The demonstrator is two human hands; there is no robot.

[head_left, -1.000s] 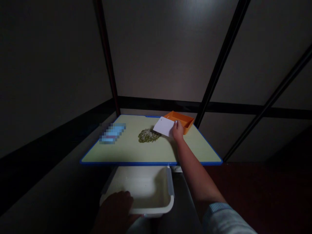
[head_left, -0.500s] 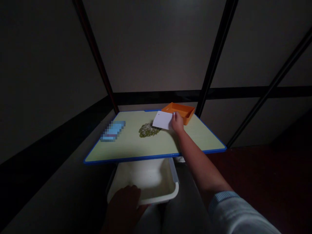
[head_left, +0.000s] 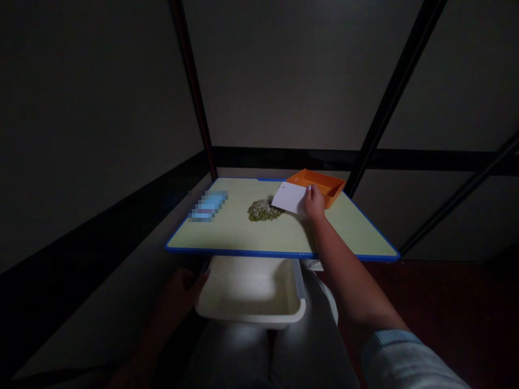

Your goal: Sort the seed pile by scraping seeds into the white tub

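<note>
Right hand (head_left: 314, 202) pinches a white card (head_left: 288, 198), two o'clock from the grain pile (head_left: 260, 212); jerky nudges could scatter it. Left hand (head_left: 178, 294): grip unclear.

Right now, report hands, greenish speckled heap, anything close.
Right hand gripping flat white card, overlapping greenish speckled heap in view. Left hand at left side of white rectangular tub, grip unclear. Open orange tray behind right hand.

A hand could pass between the blue item (head_left: 208, 206) and the pile (head_left: 261, 211) on the table (head_left: 227, 237); card (head_left: 288, 198), right hand (head_left: 315, 202) and tray (head_left: 326, 181) block the right rear.
</note>
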